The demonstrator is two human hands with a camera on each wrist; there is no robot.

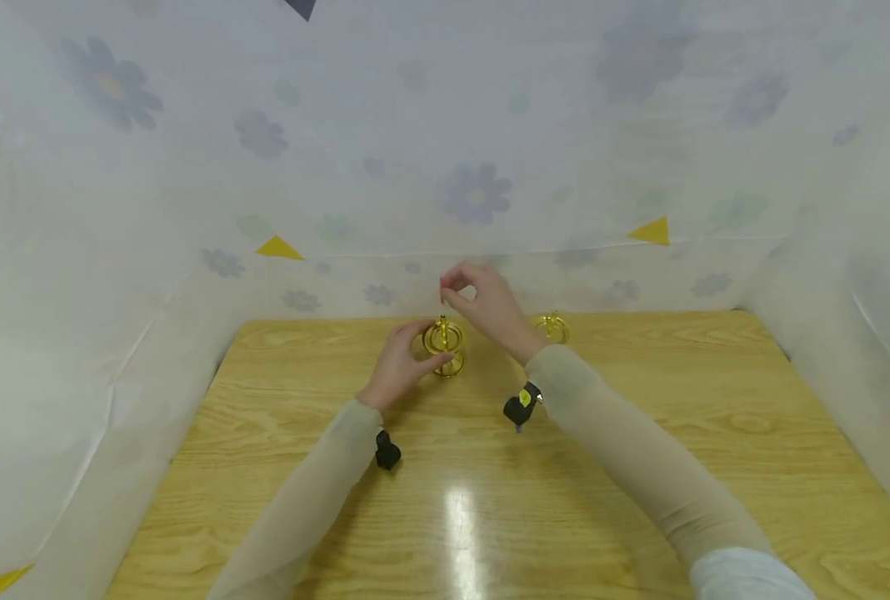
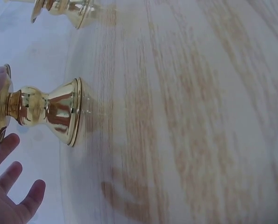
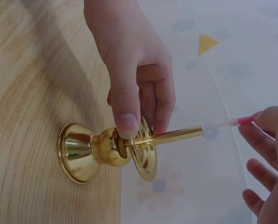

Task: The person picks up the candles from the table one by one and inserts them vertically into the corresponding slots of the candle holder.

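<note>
Flowery white sheeting wraps around three sides of a pale wood desk, with little yellow triangles stuck on it. Near the back edge stands a brass candle holder, and a second brass holder sits off to its right, well apart from the hands' work.

The left hand steadies the holder: in the right wrist view the thumb presses the neck just under the drip plate and the fingers curl behind the rim, so that grip is wrapped on the holder. A gold tube sticks up out of the cup, and from its tip comes a thin white stick with a pink end. The right hand pinches that pink end between fingertips, the other fingers loosely spread below it.

If I were doing this bit, I'd keep the stick dead in line with the tube, since it looks skinny enough to bend or snap sideways. Keep the pinch light and the left hand firm, because that base is narrow and would tip easily. I can't tell whether the stick is part of the tube or just slid inside it.
</note>
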